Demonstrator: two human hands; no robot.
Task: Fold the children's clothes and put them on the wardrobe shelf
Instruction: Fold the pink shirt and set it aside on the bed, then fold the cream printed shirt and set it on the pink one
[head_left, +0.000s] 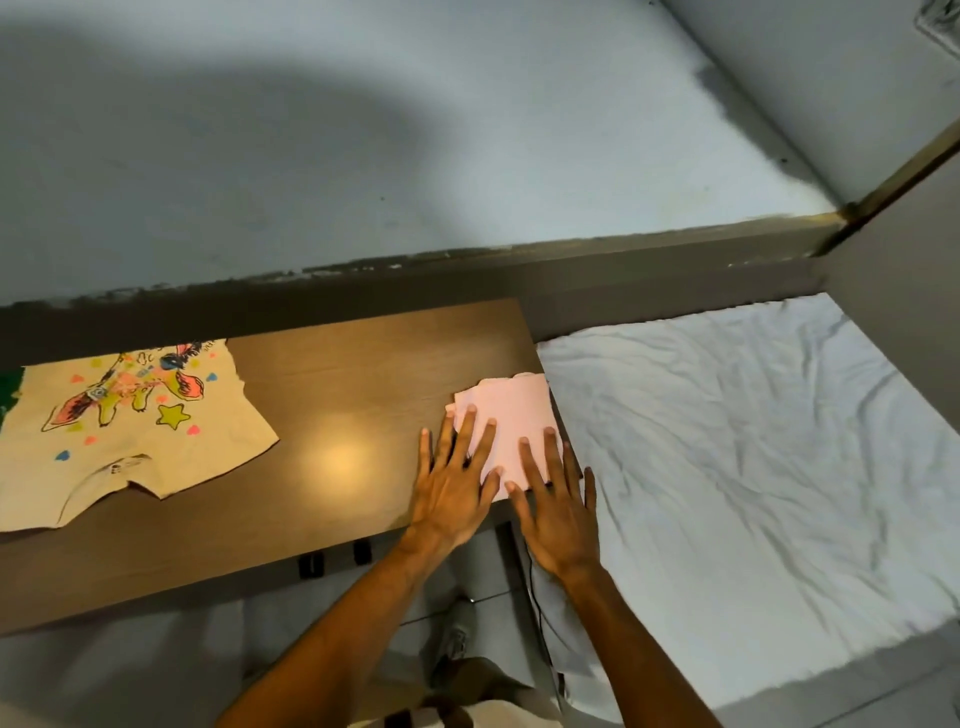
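A small pink garment (511, 415), folded into a rectangle, lies at the right end of the brown wooden table (363, 395). My left hand (454, 483) lies flat on its left part with the fingers straight and spread. My right hand (558, 499) presses flat on its lower right part, at the table's right edge. A cream children's T-shirt (130, 436) with a bright cartoon print, stars and hearts lies spread out at the left end of the table.
A bed with a crumpled white sheet (753, 467) stands right against the table's right edge. A grey wall (363, 156) runs behind the table. A green piece of cloth (8, 389) peeks in at the far left. Tiled floor and a dark cable (540, 623) lie below.
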